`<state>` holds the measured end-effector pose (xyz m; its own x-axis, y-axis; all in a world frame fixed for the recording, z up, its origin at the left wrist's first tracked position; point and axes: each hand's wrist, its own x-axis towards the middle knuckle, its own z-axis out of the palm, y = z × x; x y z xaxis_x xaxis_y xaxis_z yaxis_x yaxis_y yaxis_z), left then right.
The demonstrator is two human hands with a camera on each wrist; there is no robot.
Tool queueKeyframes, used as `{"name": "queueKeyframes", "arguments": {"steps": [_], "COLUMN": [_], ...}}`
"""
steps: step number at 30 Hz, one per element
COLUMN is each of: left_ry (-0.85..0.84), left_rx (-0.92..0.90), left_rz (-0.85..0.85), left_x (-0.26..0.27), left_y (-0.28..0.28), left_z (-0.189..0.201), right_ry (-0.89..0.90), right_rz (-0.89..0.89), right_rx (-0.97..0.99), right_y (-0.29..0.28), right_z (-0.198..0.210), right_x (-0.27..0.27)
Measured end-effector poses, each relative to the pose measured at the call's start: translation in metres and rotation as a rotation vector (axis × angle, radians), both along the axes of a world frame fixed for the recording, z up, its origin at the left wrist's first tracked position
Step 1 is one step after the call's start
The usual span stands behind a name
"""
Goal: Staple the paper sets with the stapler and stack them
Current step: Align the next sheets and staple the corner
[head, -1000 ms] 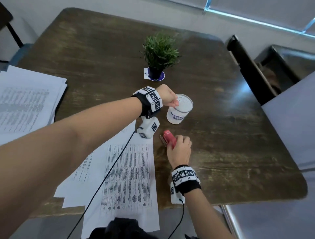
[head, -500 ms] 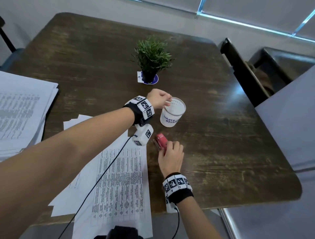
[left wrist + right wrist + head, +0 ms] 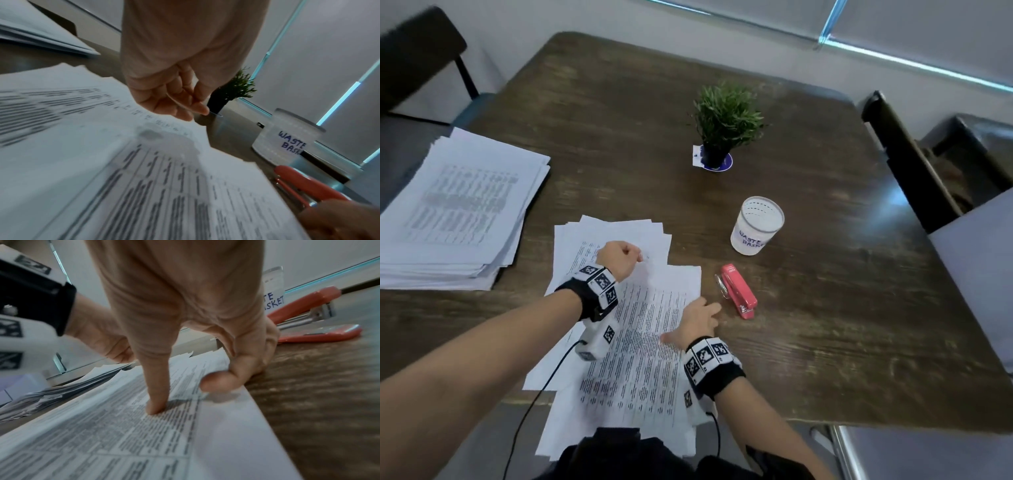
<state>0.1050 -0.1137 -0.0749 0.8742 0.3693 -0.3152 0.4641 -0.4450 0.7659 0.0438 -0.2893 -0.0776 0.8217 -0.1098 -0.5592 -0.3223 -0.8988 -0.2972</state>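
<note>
**At lower centre: hands on the loose sheets, stapler set aside**

Near the bottom middle of the head view, the right hand (image 3: pixel 697 322) lies on the top printed sheet (image 3: pixel 640 342) at its right edge. In the right wrist view the thumb (image 3: pixel 156 394) presses straight down on the print while the other fingers curl at the paper's edge; whether they pinch a sheet I cannot tell. The left hand (image 3: pixel 618 257) hovers over the upper part of the loose paper pile (image 3: pixel 606 236), fingers loosely curled, grasping nothing visible.

The red stapler (image 3: pixel 738 291) lies on the worktop (image 3: pixel 825 308) just right of the papers, untouched. A taller paper stack (image 3: pixel 452 212) sits at the left of the frame.

Judgement: the step in hand is gathering one set. To do it well, square the sheets' edges against the worktop before reaching for the stapler; the fanned pile suggests sheets may slip or lift in pairs.

Surroundings: dark, worn wood worktop; a white cup (image 3: pixel 756 226) lettered "WASTE BASKET" above the stapler; small potted plant (image 3: pixel 726 120) at upper centre; dark chairs at upper left and right; a pale wall with blinds beyond.
</note>
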Motion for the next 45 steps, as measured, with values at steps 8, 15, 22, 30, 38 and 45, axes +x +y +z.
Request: {"name": "queueKeyframes", "arguments": {"steps": [8, 15, 22, 30, 38, 45], "left_ry": [0.34, 0.356, 0.363, 0.244, -0.239, -0.579], "left_rx": [0.335, 0.271, 0.276, 0.189, -0.456, -0.388], "left_rz": [0.062, 0.04, -0.007, 0.071, 0.216, -0.107], "left_x": [-0.066, -0.092, -0.09, -0.096, -0.07, -0.048], "left_y": [0.03, 0.01, 0.006, 0.012, 0.018, -0.005], "left_z": [-0.011, -0.016, -0.01, -0.011, 0.036, 0.105], "right_ry": [-0.003, 0.013, 0.002, -0.123, -0.207, -0.477], "right_rz": [0.067, -0.058, -0.131, -0.136, -0.052, -0.026], "right_rx": [-0.149, -0.084, 0.081, 0.441, 1.017, 1.126], "right_y": [0.007, 0.013, 0.008, -0.017, -0.036, -0.015], "right_z": [0.004, 0.007, 0.006, 0.014, 0.091, 0.133], "right_x": [0.003, 0.009, 0.004, 0.016, 0.037, 0.046]}}
